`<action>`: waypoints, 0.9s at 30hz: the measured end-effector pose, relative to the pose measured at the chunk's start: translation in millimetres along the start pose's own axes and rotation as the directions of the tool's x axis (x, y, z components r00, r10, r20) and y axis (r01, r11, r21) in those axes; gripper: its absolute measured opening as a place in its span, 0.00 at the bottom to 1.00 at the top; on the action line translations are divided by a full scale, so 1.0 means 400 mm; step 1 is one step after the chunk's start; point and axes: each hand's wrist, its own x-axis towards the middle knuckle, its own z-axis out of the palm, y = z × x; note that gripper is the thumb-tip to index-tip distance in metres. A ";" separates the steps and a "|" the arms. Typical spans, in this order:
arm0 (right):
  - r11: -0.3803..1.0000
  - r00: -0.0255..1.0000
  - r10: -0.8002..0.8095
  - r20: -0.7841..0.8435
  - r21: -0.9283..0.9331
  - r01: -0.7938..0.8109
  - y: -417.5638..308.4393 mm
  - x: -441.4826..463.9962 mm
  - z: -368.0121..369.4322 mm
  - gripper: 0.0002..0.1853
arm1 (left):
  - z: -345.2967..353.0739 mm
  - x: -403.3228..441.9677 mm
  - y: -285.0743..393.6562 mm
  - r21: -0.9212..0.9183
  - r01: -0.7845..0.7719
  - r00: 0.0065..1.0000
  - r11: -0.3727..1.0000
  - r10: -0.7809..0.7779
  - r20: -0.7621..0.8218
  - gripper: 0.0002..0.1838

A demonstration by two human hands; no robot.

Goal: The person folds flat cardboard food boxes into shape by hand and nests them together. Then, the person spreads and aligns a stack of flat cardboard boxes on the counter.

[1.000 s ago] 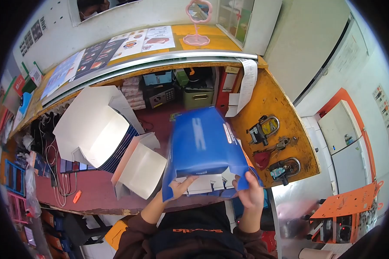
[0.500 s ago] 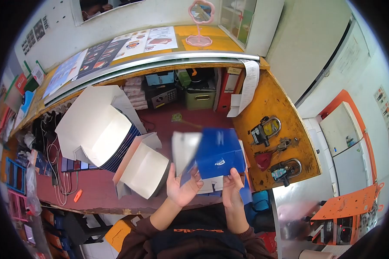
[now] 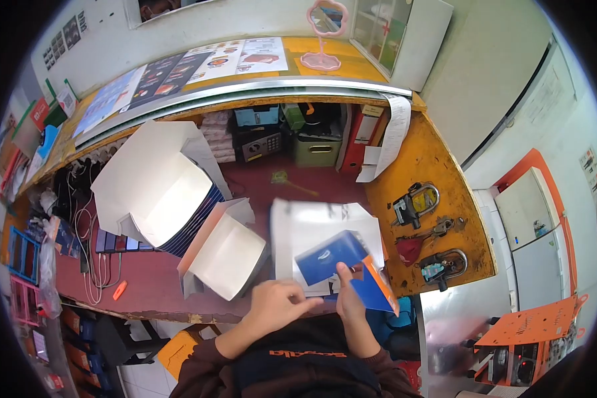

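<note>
My right hand (image 3: 350, 295) grips a blue cardboard box (image 3: 328, 259), partly folded, with a white logo on one panel and an orange strip along an edge. Its thumb presses on the blue face. Just left of the box is my left hand (image 3: 278, 304), its fingers loosely bent and one digit stretched out toward the box. I see nothing held in it, and whether it touches a blue edge is unclear. White flat cardboard (image 3: 371, 232) lies behind the box. Nearby on the left stands an open carton (image 3: 229, 262) with a white inside.
A larger stack of nested white-lined cartons (image 3: 169, 192) stands further left. Cables (image 3: 93, 265) and an orange cutter (image 3: 120, 290) lie at the left. Padlocks (image 3: 414, 204) hang on the right wooden panel. A safe (image 3: 260, 146) and a green bin (image 3: 317, 151) sit under the shelf.
The blue box has turned and tipped down to the right, showing its orange strip. My left hand has moved off it and bent its fingers. The view has shifted slightly.
</note>
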 end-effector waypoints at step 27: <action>0.288 0.074 0.312 0.947 -0.169 0.943 0.148 -0.125 0.353 0.06 | 0.002 -0.250 -0.456 0.629 0.166 0.627 0.760 0.411 -0.662 0.06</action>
